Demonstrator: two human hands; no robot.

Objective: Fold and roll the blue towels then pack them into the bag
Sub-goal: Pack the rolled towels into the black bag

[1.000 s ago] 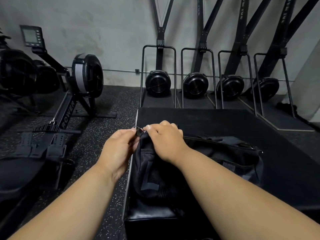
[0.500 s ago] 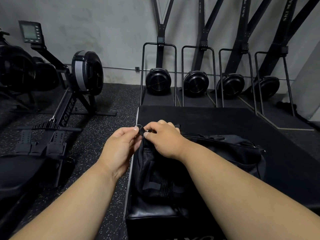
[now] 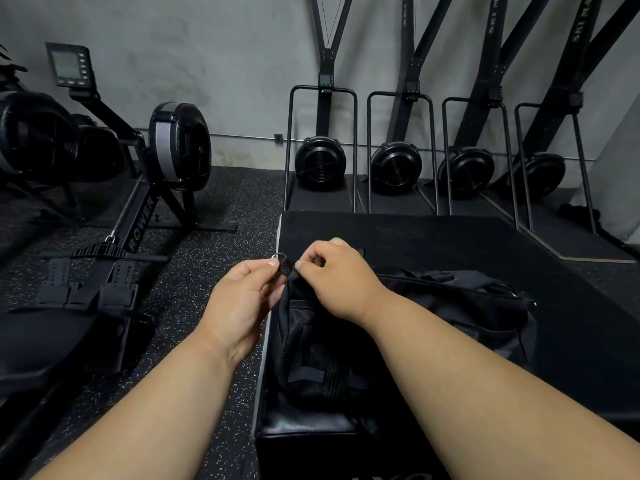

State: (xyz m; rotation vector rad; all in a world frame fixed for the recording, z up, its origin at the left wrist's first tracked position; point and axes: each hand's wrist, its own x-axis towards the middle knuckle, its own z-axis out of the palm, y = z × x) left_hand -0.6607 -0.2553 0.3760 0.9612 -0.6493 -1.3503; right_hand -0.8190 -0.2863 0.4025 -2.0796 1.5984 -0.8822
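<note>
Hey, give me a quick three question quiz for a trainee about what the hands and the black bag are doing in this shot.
1. True or false: blue towels lie on top of the bag.
2. What does the left hand pinch? A: a webbing tab with a metal ring; B: a towel; C: the rower handle.
3. Where does the right hand hold the bag: left end or right end?

Key: 1 false, no towels are visible; 2 A, the tab; 3 left end, at the top corner.
</note>
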